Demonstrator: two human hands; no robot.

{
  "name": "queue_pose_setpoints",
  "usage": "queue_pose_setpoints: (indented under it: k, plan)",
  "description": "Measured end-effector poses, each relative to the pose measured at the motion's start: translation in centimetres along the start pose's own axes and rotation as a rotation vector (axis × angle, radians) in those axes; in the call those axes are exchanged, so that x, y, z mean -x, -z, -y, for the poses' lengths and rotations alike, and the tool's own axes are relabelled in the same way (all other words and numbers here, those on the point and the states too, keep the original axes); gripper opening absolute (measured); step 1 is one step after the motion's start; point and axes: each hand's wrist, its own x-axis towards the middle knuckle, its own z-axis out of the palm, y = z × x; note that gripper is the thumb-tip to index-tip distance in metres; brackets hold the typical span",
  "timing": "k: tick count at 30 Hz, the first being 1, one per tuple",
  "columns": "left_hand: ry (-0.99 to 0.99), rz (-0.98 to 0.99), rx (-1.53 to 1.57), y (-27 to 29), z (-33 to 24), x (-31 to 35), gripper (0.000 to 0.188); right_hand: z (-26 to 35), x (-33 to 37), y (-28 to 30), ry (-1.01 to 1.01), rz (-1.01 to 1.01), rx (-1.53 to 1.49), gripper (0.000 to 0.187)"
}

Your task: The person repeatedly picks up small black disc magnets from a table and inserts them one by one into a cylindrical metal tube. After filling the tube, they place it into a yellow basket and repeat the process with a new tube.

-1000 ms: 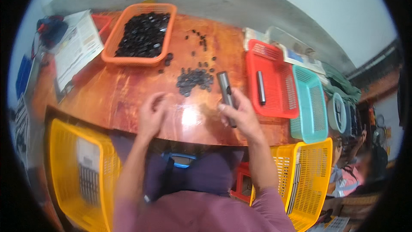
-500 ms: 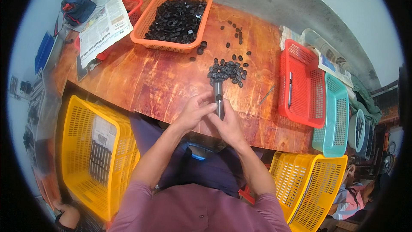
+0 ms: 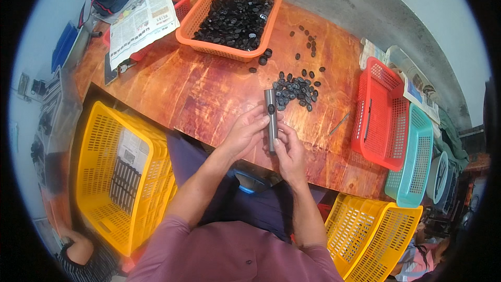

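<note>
Both hands hold a slim grey metallic tube [image 3: 272, 130] over the front part of the wooden table. A small black oval piece [image 3: 271, 109] sits on its upper side. My left hand [image 3: 247, 131] closes on the tube from the left, its thumb just below the oval piece. My right hand [image 3: 289, 152] grips the lower part from the right, thumb along its side. Just beyond the tube's far end lies a loose heap of black oval pieces [image 3: 297, 90]. Fingers beneath the tube are partly hidden.
An orange basket [image 3: 184, 35] full of black pieces stands at the back. On the right are red [image 3: 357, 141] and teal [image 3: 399, 190] baskets; a thin rod [image 3: 339, 124] lies nearby. Yellow crates [image 3: 146, 188] flank me. Newspaper [image 3: 143, 31] lies back left; other people show at both lower edges.
The tube has come back from the heap toward me, showing more of its length. My right hand has shifted down along it. The whole view has shifted slightly.
</note>
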Motion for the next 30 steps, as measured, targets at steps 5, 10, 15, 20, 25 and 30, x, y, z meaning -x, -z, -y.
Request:
queue_pose_setpoints:
  k: [5, 10, 15, 20, 25, 30]
  plan:
    - [-0.035, -0.037, 0.028, 0.5, 0.4, -0.3, 0.033, 0.0, -0.1, -0.4, 0.091, -0.050, 0.136, 0.032]
    - [-0.063, -0.101, 0.173, 0.4, -0.3, -0.3, 0.031, -0.3, -0.5, 0.1, 0.045, -0.163, 0.192, 0.017]
    - [-0.056, -0.079, 0.188, 0.0, -0.6, -0.2, 0.030, 0.7, -5.2, 1.5, 0.339, -0.342, 0.786, 0.022]
    - [-0.050, -0.036, 0.198, 0.7, 0.0, -0.4, 0.037, 1.2, -7.7, 1.0, 0.371, -0.334, 1.083, 0.027]
    - [-0.015, -0.001, 0.186, 0.5, -0.2, -0.1, 0.042, 0.9, -7.1, 1.0, 0.420, -0.354, 1.127, 0.014]
    - [0.030, 0.015, 0.189, 0.6, -0.4, 0.3, 0.044, 1.8, -6.2, 1.5, 0.369, -0.331, 1.087, 0.013]
